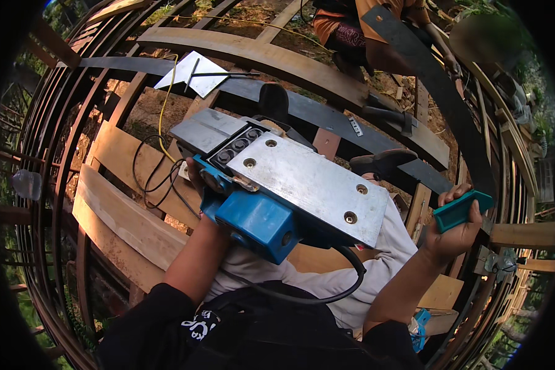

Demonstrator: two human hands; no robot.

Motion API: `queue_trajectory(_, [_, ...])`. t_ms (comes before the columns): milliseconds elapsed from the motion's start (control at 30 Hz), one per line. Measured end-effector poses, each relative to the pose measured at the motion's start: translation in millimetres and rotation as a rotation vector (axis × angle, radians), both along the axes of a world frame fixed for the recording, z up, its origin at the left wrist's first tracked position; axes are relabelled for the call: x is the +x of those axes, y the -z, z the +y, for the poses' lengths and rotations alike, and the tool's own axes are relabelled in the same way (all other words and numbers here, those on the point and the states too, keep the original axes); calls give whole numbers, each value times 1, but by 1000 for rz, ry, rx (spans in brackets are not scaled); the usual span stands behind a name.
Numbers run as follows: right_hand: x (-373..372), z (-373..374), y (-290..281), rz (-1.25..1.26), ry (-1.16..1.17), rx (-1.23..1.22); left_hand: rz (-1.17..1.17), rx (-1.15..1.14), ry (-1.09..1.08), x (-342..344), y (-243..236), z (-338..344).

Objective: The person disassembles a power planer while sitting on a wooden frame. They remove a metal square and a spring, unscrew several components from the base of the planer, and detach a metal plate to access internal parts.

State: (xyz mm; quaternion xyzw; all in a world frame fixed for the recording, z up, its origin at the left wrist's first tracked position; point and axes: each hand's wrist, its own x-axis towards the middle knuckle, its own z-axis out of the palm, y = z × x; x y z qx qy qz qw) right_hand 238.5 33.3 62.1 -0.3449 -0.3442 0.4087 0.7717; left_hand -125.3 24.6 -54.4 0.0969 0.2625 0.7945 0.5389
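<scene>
An electric planer with a blue body lies upturned over my lap, its metal sole and bolted cutter block facing up. My left hand is closed around its body from the left side; most of its fingers are hidden beneath it. Out to the right, my right hand grips a flat teal rectangular block, apart from the planer. From the planer's near end a black cord loops over my light trousers.
Wooden planks and dark boards lie around me. A hatchet rests on a far plank. At the far left sits a white sheet with dark rods. A co-worker in orange crouches behind a long dark board at upper right.
</scene>
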Motion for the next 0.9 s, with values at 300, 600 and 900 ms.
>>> queue_trajectory(300, [-94, -10, 15, 40, -185, -56, -6, -14, 5, -1, 5, 2])
queue_trajectory(600, [-88, -5, 30, -202, -286, 28, -25, -16, -7, -5, 10, 0])
queue_trajectory(900, [-97, -8, 19, -94, -308, -25, -78, -73, 113, 0, 2, 5])
